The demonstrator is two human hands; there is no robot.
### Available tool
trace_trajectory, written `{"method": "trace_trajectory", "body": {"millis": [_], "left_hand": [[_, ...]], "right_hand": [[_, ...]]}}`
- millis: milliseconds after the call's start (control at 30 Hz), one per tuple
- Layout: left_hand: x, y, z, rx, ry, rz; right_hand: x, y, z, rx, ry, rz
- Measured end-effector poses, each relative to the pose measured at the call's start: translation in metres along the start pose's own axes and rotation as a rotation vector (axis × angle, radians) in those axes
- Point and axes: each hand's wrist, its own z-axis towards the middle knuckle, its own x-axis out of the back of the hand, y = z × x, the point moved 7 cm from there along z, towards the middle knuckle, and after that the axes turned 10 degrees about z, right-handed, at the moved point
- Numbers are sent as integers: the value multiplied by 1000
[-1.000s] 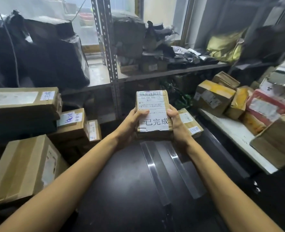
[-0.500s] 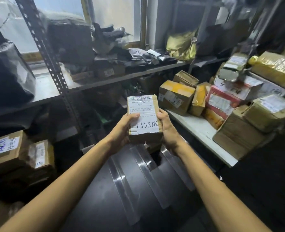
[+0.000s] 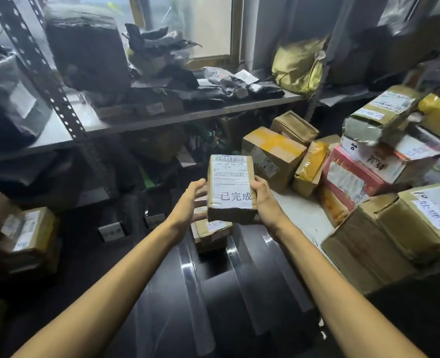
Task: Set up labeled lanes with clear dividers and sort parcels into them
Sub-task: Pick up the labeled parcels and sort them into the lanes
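I hold up a small brown cardboard parcel [image 3: 230,188] with a white shipping label and large handwritten characters, in the middle of the view. My right hand [image 3: 264,200] grips its right edge, thumb on the front. My left hand [image 3: 189,202] sits at its left side with fingers nearly straight, barely touching or just off the box. Below the parcel, a second small labelled box [image 3: 211,232] rests on the dark surface [image 3: 162,293], which is crossed by strips of clear tape [image 3: 242,270].
A white table [image 3: 304,218] at right carries a pile of brown, yellow and red cartons [image 3: 353,177]. A metal shelf [image 3: 162,117] behind holds black-wrapped bundles and grey mailers. More brown boxes [image 3: 25,228] lie at lower left.
The view has swung right, bringing the right-hand pile closer. The parcel has shifted right toward the white table. My left hand has loosened from its side; fingers now lie nearly straight.
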Motion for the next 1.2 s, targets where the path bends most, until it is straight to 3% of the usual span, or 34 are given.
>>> {"method": "trace_trajectory", "body": {"millis": [167, 467, 800, 1200], "left_hand": [[19, -21, 26, 57, 98, 107], [56, -64, 82, 164, 250, 56], [71, -91, 101, 260, 266, -37], [63, -86, 97, 272, 178, 151]], "right_hand": [[-11, 15, 43, -61, -67, -104], [-42, 49, 124, -152, -217, -330], [-63, 74, 156, -167, -190, -545], [-63, 65, 151, -72, -234, -607]]}}
